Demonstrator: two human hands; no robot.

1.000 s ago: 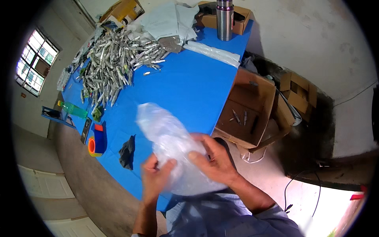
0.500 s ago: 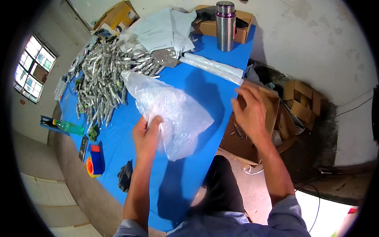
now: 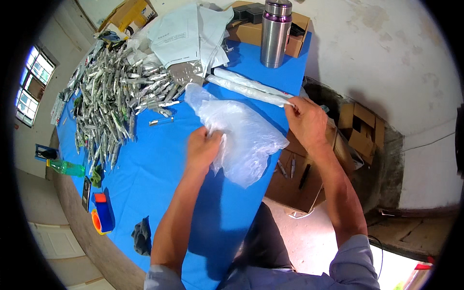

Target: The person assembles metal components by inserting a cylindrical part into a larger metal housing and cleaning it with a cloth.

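Note:
A crumpled translucent plastic bag (image 3: 246,130) hangs above the blue-covered table, its narrow end up at the left. My left hand (image 3: 203,150) is closed on its near left side, thumb on top. To the right, my right hand (image 3: 309,121) pinches the right end of the nearer of two long white plastic-wrapped rolls (image 3: 251,92), at the table's right edge. Left of the bag, a single small clear tube (image 3: 161,121) lies apart from a big heap of slim, pen-like wrapped pieces (image 3: 106,96).
White plastic envelopes (image 3: 176,36) lie behind the heap. A steel thermos (image 3: 275,36) stands at the back right. Below the right edge is an open carton (image 3: 290,186) with a few slim pieces. A tape dispenser (image 3: 103,215), dark cloth (image 3: 141,237) and green bottle (image 3: 67,167) sit left.
My left hand and the bag have moved right. My right hand, open and apart before, has closed on the roll's end. The view has shifted slightly, and the single tube now shows.

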